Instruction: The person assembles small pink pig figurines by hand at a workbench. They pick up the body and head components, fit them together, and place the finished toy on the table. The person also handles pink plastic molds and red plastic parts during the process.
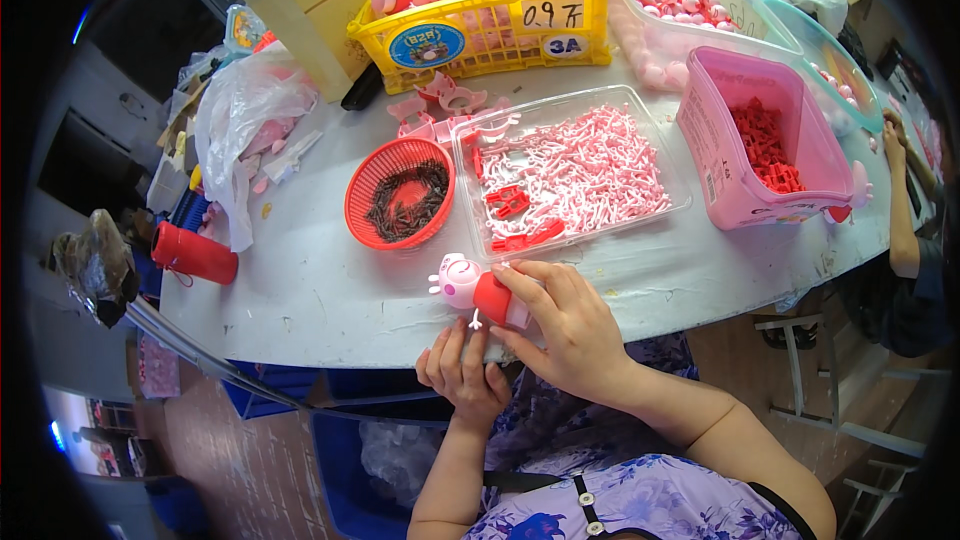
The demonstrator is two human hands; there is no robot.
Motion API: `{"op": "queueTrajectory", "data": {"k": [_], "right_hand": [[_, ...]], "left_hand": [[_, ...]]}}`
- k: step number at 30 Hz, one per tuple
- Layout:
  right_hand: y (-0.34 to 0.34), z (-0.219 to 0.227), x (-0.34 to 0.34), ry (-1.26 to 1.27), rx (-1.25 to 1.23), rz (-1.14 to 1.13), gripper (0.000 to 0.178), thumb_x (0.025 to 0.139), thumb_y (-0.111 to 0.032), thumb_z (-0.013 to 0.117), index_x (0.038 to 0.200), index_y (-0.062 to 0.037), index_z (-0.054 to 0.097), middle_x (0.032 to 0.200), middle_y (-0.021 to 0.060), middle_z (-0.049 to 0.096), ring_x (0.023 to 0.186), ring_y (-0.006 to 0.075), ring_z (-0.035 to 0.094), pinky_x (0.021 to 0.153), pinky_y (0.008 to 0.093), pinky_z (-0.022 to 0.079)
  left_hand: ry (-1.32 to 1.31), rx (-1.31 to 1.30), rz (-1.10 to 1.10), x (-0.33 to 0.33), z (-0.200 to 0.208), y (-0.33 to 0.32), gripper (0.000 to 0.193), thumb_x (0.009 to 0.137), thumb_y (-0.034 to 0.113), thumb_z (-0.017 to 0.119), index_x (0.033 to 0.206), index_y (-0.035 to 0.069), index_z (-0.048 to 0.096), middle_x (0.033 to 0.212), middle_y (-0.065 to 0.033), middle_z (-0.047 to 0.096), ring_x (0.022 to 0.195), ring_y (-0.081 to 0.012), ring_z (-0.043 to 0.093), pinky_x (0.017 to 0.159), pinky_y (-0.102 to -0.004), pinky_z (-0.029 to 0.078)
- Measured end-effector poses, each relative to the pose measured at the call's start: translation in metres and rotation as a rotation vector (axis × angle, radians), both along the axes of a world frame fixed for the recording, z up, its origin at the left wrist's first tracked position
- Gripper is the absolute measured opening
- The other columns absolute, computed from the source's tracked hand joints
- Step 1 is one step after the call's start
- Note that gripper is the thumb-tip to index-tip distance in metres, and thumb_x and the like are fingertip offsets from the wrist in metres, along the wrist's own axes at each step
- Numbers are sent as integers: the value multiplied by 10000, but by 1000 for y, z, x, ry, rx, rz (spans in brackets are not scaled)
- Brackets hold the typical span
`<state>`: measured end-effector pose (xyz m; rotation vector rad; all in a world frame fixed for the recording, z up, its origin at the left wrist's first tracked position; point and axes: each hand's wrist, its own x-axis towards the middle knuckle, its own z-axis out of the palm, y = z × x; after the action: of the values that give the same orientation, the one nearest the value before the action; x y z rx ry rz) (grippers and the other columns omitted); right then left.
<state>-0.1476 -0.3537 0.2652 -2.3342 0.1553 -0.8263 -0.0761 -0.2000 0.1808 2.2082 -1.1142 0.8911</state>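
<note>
A pink pig toy figure (462,283) with a red body lies on its side at the table's near edge. My right hand (568,328) has thumb and fingers closed round its lower body. A thin pale-pink arm (475,320) with a forked hand sticks out from the figure towards me. Just below that arm is my left hand (463,377), its fingers curled and pressed together, the tips close to the arm. Whether they pinch anything is hidden. Beyond the figure stands a clear tray (628,228) of small pink arms and some red pieces.
Left of the tray is a red basket (353,202) of dark small parts. A pink bin (715,180) holds red pieces at the right. Behind stand a yellow crate (480,58) and a white tub (640,40) of toy parts. A red cylinder (200,253) lies far left.
</note>
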Motion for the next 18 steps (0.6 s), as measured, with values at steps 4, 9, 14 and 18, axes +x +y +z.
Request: {"op": "queueTrajectory", "data": {"k": [4,9,14,18], "right_hand": [[0,-1,0,-1,-5,-9,598,756,-170,691,1302,-68,468,1149,142,510,1045,307,517,902,397,437],[0,-2,0,-4,-5,-4,599,758,-172,690,1305,-69,466,1149,142,510,1045,307,517,902,396,437],[0,0,0,-6,-4,-5,602,760,-171,689,1310,-75,464,1148,141,511,1044,306,518,900,395,438],[0,0,0,-10,-9,-8,599,763,-171,688,1311,-77,463,1148,139,511,1042,305,519,896,395,439]], "left_hand": [[6,-11,-9,1,-1,-1,397,972,328,337,1146,92,605,1215,-95,576,1138,-240,478,1001,-412,257],[1,-1,0,0,0,-1,400,972,326,333,1153,95,604,1218,-92,574,1139,-238,475,998,-411,259],[-6,4,1,0,0,-1,398,971,323,333,1155,94,602,1221,-93,572,1143,-239,472,997,-410,259],[-1,2,-2,0,-1,-1,396,971,323,335,1154,94,602,1222,-94,570,1146,-241,470,998,-412,259]]}}
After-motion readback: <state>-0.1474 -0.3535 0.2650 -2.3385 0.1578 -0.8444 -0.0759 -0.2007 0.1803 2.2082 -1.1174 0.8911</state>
